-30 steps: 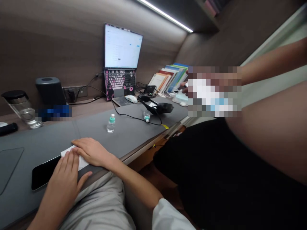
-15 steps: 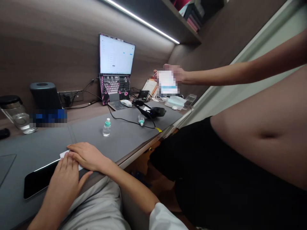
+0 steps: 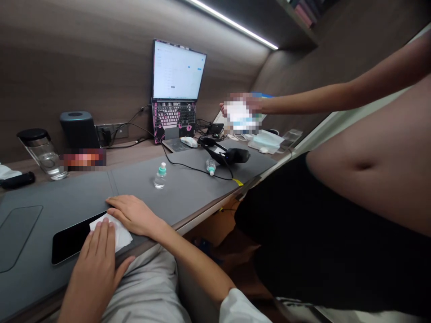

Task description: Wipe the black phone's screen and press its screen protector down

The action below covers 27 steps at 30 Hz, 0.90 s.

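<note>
A phone (image 3: 72,242) with a dark screen lies flat on the grey desk mat in front of me. My left hand (image 3: 96,258) is open, its fingers straight and pressed on a folded white tissue (image 3: 123,235) that covers the phone's right end. Also open, my right hand (image 3: 136,217) rests palm down at the phone's far right end, thumb by the tissue and fingers reaching to the mat. A small clear bottle (image 3: 160,177) with a white and mint top stands beyond my right hand.
Another person's hand (image 3: 244,107) holds a blurred-out pale item above the desk. A laptop (image 3: 178,76), a water jug (image 3: 49,159), a dark speaker-like box (image 3: 79,130), a second bottle (image 3: 211,166) lying down and a black strapped device (image 3: 232,154) occupy the desk. Cables run across it.
The view has swung left. My left hand has drawn back slightly, showing more of the tissue. The right hand stays by the phone's end.
</note>
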Motion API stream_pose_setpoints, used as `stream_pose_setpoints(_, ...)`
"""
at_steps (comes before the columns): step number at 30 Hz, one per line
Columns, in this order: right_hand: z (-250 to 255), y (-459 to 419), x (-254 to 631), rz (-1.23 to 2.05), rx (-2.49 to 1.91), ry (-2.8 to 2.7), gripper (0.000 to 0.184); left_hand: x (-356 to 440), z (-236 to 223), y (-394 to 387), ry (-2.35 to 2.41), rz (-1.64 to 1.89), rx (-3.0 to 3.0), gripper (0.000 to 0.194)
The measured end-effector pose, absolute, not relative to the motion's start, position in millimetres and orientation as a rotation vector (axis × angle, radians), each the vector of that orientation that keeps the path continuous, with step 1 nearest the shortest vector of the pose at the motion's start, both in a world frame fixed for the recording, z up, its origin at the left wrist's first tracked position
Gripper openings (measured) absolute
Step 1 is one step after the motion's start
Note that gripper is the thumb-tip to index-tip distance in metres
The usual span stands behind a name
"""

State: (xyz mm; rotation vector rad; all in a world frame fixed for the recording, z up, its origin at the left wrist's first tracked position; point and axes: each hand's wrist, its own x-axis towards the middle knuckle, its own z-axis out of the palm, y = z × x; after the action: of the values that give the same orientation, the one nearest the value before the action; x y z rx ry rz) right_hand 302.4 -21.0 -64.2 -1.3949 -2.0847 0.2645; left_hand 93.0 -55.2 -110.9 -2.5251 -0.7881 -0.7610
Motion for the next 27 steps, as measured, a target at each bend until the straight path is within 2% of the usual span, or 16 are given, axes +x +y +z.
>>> stream_pose_setpoints(7,-65.3,-22.5,302.2,0.265,-1.376,-2.08,0.051,67.9,-96.4,-52.0,-0.702,-0.746,-2.514,0.092)
stream_pose_setpoints(18,-68.8,-25.1,303.2,0.257,-1.373,-2.087,0.052,100.3,-96.7,-28.8,-0.849,-0.657,-2.526,0.102)
stream_pose_setpoints(27,-71.6,-26.2,303.5,0.264,-1.387,-2.072,0.057,74.3,-97.0,-57.0,-0.768,-0.671,-2.448,0.095)
